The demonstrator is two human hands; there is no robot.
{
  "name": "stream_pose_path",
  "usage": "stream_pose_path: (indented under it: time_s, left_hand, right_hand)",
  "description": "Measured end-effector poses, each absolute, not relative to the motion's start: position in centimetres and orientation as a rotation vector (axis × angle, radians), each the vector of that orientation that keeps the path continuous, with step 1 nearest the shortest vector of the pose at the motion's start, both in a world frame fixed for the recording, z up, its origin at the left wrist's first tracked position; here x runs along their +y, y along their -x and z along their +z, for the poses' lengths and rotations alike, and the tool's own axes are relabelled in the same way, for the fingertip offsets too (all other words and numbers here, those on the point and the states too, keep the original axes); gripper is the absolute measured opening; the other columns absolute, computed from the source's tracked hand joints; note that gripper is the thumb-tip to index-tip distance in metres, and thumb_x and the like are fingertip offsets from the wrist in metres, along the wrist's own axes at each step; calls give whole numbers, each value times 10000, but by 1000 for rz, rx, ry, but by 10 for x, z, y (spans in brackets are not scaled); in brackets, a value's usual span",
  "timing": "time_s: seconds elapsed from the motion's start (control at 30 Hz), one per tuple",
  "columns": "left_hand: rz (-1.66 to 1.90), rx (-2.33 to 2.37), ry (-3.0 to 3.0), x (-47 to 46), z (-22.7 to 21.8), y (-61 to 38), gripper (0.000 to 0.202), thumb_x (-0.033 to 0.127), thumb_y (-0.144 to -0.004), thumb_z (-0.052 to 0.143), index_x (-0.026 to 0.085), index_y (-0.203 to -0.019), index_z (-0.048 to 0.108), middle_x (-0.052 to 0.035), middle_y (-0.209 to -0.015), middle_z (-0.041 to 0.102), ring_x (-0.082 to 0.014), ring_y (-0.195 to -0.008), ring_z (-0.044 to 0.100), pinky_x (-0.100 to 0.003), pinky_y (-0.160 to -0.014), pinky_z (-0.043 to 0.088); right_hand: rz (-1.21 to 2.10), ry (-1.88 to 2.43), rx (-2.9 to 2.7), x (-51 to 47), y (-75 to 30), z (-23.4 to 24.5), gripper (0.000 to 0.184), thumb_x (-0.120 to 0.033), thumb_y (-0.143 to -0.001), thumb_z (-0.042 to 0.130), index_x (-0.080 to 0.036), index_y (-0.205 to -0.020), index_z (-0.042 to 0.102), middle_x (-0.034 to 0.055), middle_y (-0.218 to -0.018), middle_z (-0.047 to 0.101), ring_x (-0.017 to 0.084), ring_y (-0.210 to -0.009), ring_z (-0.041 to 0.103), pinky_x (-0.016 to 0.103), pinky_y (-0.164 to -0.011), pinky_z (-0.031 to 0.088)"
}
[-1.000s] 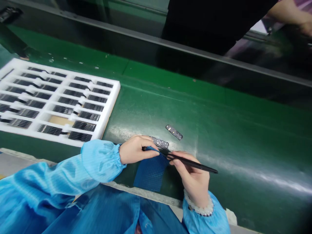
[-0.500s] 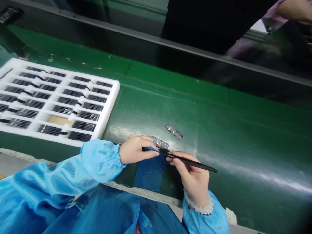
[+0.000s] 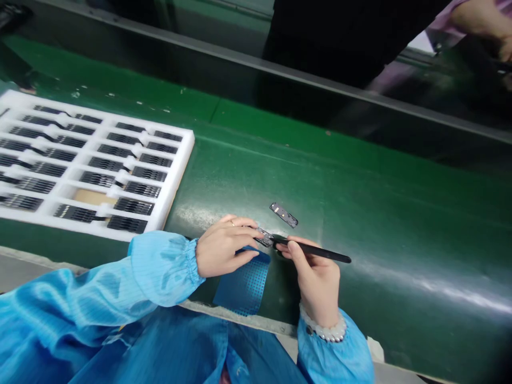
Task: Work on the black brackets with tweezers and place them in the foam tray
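The part (image 3: 264, 237), small, black and oblong, is pinched at its near end in the grip of the left hand (image 3: 222, 248), thumb below and fingertips on top, so that grip is closed on it. From here I cannot tell whether the part is lifted or rests on the surface. The tips of the tweezers (image 3: 320, 252) meet the part's free right end. The right hand (image 3: 318, 282) has its grip closed around the tweezers, much as one holds a pen, with the black shaft running out to the right past the thumb.

The left hand lies partly on a blue sheet (image 3: 242, 282) with a fine dotted pattern, flat on the surface and reaching to its near edge. The part is over the sheet's far right corner. There is a ring (image 3: 232, 223) on one left finger and a pale bead bracelet (image 3: 324, 332) at the right wrist. Both arms are in light blue sleeves (image 3: 160, 264).

A second part (image 3: 284, 214) of the same kind lies alone on the green surface (image 3: 360, 202), just beyond the tweezers' tips and apart from both hands.

Further left, well apart from the hands, a white foam tray (image 3: 178, 168) lies on the surface, its slots filled with rows of black strips (image 3: 134, 205); one slot near the front shows a tan bottom.

Along the far side of the surface runs a grey rail (image 3: 320, 82). Behind it stands another person in dark clothes (image 3: 340, 32), with one hand (image 3: 482, 18) visible at the top right.
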State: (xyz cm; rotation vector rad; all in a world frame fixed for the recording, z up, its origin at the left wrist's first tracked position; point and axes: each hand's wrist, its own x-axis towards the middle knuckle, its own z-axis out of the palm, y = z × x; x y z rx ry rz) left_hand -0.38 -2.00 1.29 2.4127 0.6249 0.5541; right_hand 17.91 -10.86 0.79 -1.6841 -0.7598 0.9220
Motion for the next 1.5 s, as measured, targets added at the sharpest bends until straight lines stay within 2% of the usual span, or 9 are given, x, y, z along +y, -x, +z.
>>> stream_pose_path:
  time_s: [0.17, 0.47, 0.63, 1.0, 1.3, 1.5]
  left_hand:
    - [513, 639, -2409, -20, 14, 3, 126, 227, -882, 540, 190, -873, 661, -8, -1071, 698, -202, -1112, 563, -348, -868, 391]
    - [482, 645, -2397, -20, 13, 4, 133, 221, -877, 542, 192, -879, 672, -12, -1079, 695, -202, -1117, 559, -357, -892, 398]
    - [476, 655, -2391, -20, 14, 3, 121, 223, -875, 547, 192, -865, 664, -10, -1086, 694, -202, -1120, 558, -357, -895, 391]
    - [461, 652, -2390, -20, 13, 5, 136, 230, -882, 536, 188, -848, 661, -18, -1090, 690, -198, -1141, 544, -351, -911, 383]
    - [495, 644, -2395, -20, 13, 4, 109, 224, -879, 547, 185, -851, 645, 0, -1092, 691, -204, -1118, 557, -353, -890, 378]
    - [476, 631, -2405, -19, 13, 4, 105, 220, -880, 543, 182, -857, 638, -8, -1108, 684, -206, -1128, 546, -357, -898, 374]
  right_hand:
    - [931, 1708, -777, -107, -179, 7, 266, -392, -743, 697, -159, -872, 700, 76, -801, 753, 225, -744, 730, 368, -740, 603]
    - [914, 1719, -802, -105, -179, 8, 260, -392, -750, 688, -164, -873, 698, 66, -757, 752, 222, -722, 730, 372, -723, 608]
    - [899, 1716, -809, -107, -179, 7, 253, -390, -751, 687, -166, -869, 699, 71, -804, 752, 222, -735, 729, 384, -744, 603]
    - [701, 1726, -1070, -113, -177, 2, 173, -314, -810, 641, -187, -914, 696, 75, -884, 729, 198, -789, 701, 344, -726, 587]
    - [402, 1694, -1307, -121, -179, 1, 157, -198, -816, 630, -224, -963, 680, 49, -902, 713, 193, -849, 674, 348, -792, 541]
    - [441, 1681, -1321, -120, -180, 1, 150, -185, -820, 625, -225, -954, 680, 41, -892, 717, 189, -843, 676, 339, -783, 541]
